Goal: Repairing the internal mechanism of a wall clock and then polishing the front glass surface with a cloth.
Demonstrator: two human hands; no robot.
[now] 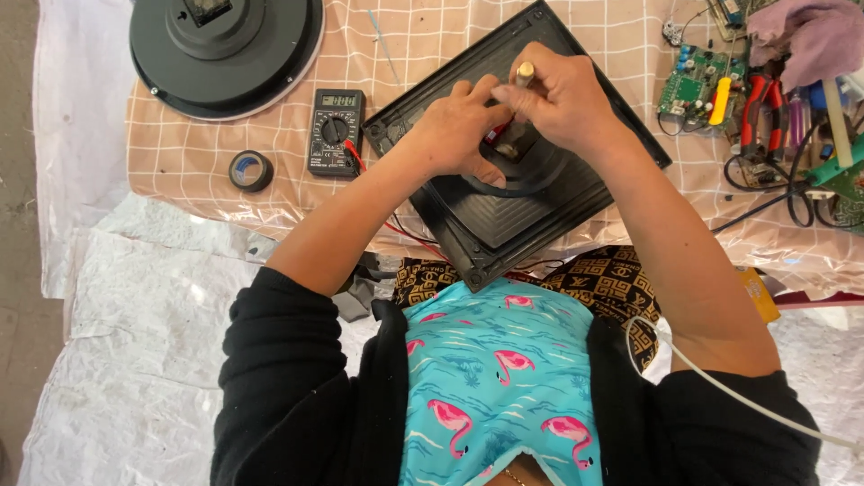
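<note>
fingers of the right hand (562,94) are pinching a slim tool (524,74), left hand (463,130) is pressing its fingers together on the stiff black panel (504,211), likely best gripped by its edges.

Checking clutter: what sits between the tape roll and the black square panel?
Head view: the multimeter lies between the tape roll and the black square panel, its red lead running toward the panel.

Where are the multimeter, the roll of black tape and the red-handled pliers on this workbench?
Multimeter (336,131): head view, on its round dial.
Roll of black tape (250,171): head view, on the roll's ring.
Red-handled pliers (761,106): head view, on the red handles, at the right edge.
</note>
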